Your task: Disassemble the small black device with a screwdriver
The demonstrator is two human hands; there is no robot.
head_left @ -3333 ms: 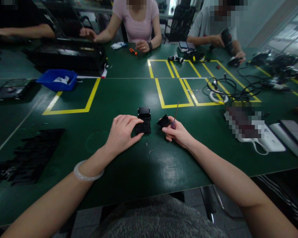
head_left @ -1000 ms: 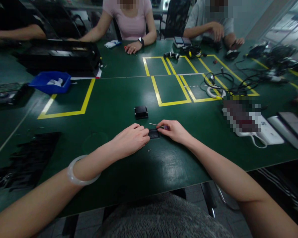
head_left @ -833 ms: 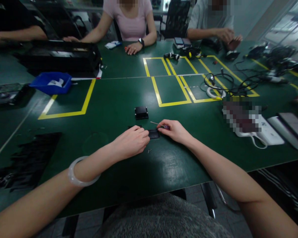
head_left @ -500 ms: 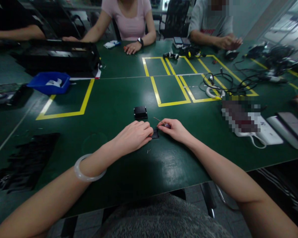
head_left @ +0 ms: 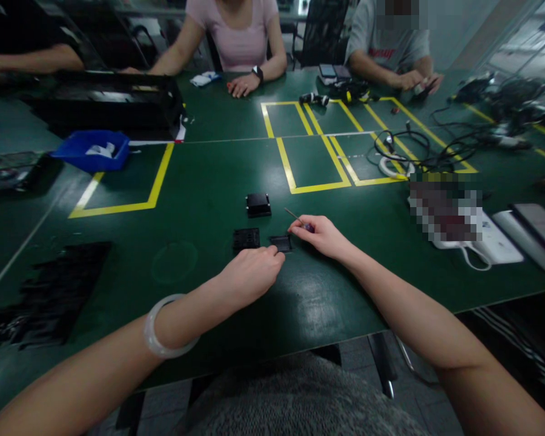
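My right hand [head_left: 320, 235] is closed round the handle of a thin screwdriver [head_left: 294, 215], whose metal shaft points up and to the left. My left hand [head_left: 257, 271] rests low over the table with its fingers pinched together; whatever is between the fingertips is hidden. Just beyond those fingertips lies a small black rectangular frame [head_left: 281, 243], between my two hands. Left of it is a flat black plastic part [head_left: 246, 238], partly behind my left hand. A black block with light pins at its sides [head_left: 258, 204] sits farther back.
On the left are a large black plastic part [head_left: 68, 284], a blue tray [head_left: 93, 154] and a big black housing [head_left: 113, 106]. Cables [head_left: 418, 145], a white power bank-like box [head_left: 499, 239] and phones lie to the right. Several people sit around the green table [head_left: 209, 175].
My left hand has moved toward me, off the black parts, uncovering the flat black part and the frame. It now covers the spot where tiny thin pieces lay. My right hand keeps the screwdriver.
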